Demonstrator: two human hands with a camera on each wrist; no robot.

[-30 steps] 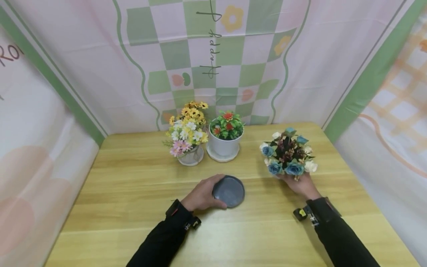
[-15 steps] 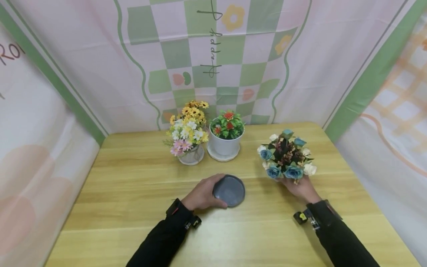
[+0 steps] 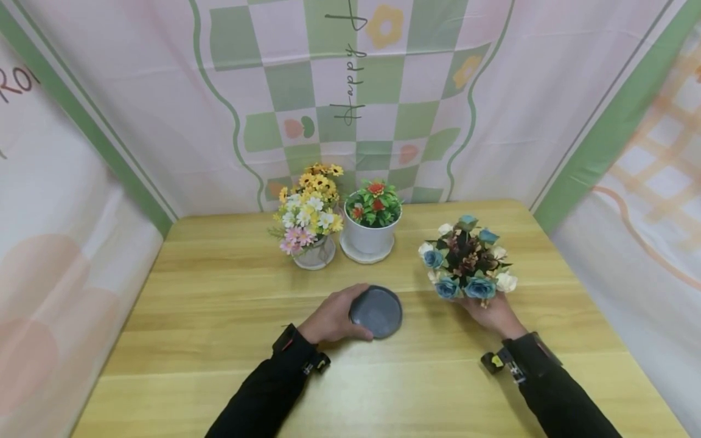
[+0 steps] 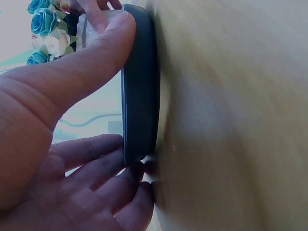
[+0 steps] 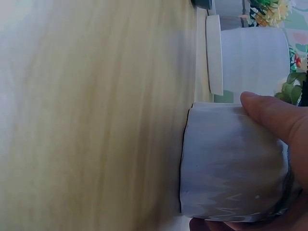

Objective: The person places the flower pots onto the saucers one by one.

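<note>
A dark grey round saucer [image 3: 376, 312] with a low rim lies near the middle of the wooden table. My left hand [image 3: 331, 317] holds it by the left side, thumb on the near rim and fingers on the far rim. To the right, my right hand [image 3: 495, 314] grips a pale glossy flowerpot [image 5: 231, 163] with thumb and fingers on opposite sides. Blue and white artificial roses [image 3: 468, 258] fill this pot and hide most of it from the head view. Whether the pot's base touches the tabletop I cannot tell.
Behind the saucer, a white pot [image 3: 370, 238] with red flowers stands on a white saucer [image 3: 366, 258]. To its left is a pot [image 3: 314, 254] of pink, white and yellow flowers, with orange-yellow flowers [image 3: 320, 180] behind. A printed curtain [image 3: 350, 91] rises past the table's back edge.
My right hand has moved the flowerpot with blue roses slightly to the left and nearer the front. My left hand and the grey saucer have stayed in place.
</note>
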